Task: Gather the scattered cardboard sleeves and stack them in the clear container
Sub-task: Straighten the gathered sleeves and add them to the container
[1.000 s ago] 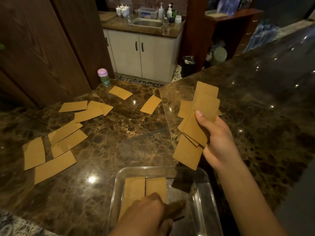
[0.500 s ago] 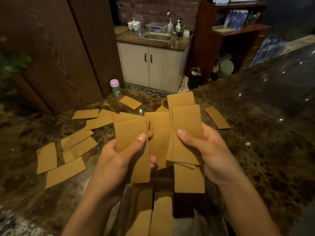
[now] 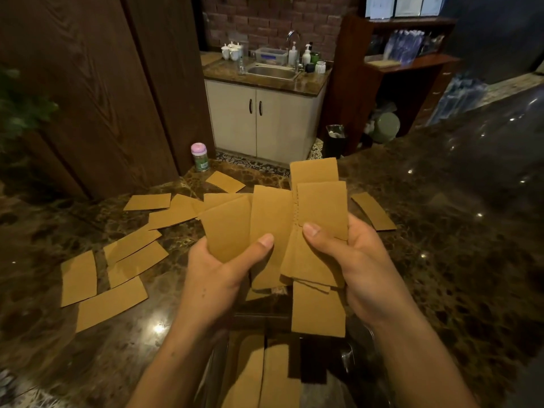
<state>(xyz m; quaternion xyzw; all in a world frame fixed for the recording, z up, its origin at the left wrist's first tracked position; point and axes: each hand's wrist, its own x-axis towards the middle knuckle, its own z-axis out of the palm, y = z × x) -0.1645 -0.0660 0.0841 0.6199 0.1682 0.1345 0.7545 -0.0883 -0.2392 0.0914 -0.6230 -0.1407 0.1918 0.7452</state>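
Observation:
Both hands hold a fanned bunch of flat brown cardboard sleeves [image 3: 273,231] above the counter. My left hand [image 3: 217,275] grips the left sleeves, thumb across their front. My right hand [image 3: 362,269] pinches the right sleeves, and one sleeve hangs down below it. Under the hands stands the clear container [image 3: 350,357], with two flat sleeves [image 3: 259,375] lying side by side inside. Several more sleeves [image 3: 112,301] lie scattered on the marble counter to the left, and a single sleeve [image 3: 374,212] lies to the right.
A small jar with a pink lid [image 3: 200,157] stands at the counter's far edge. Dark wooden panels [image 3: 103,98] rise behind the left side. The marble counter [image 3: 456,260] runs on to the right. Beyond the counter are a sink cabinet [image 3: 265,122] and a bin [image 3: 335,139].
My left hand came up out of the container and took hold of the bunch held by my right hand. Both hands now hold the fanned sleeves in front of me above the container.

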